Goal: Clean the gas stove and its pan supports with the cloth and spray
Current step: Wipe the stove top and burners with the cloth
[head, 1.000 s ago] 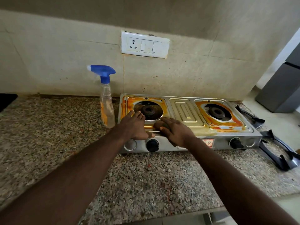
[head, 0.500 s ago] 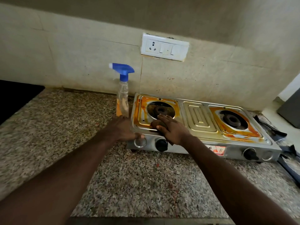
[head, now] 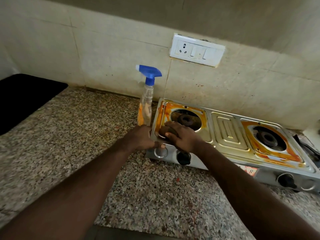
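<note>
A steel two-burner gas stove (head: 228,132) stands on the granite counter, its top smeared with orange grease around both burners. My right hand (head: 181,137) presses a dark cloth (head: 168,131) onto the front left corner of the stove top, fingers curled over it. My left hand (head: 143,138) grips the stove's left front corner, thumb on the front panel. A clear spray bottle (head: 146,104) with a blue trigger head stands just left of the stove. Black pan supports (head: 310,149) lie at the far right, mostly cut off.
A speckled granite counter (head: 78,135) stretches left and toward me. A black surface (head: 22,97) sits at the far left. A white socket and switch plate (head: 197,50) is on the stained tiled wall behind the stove. Black knobs (head: 183,158) line the stove's front.
My right hand with the cloth has slid left along the stove's front edge to its left corner. My left hand has shifted from the stove top to its left corner. The view has swung left.
</note>
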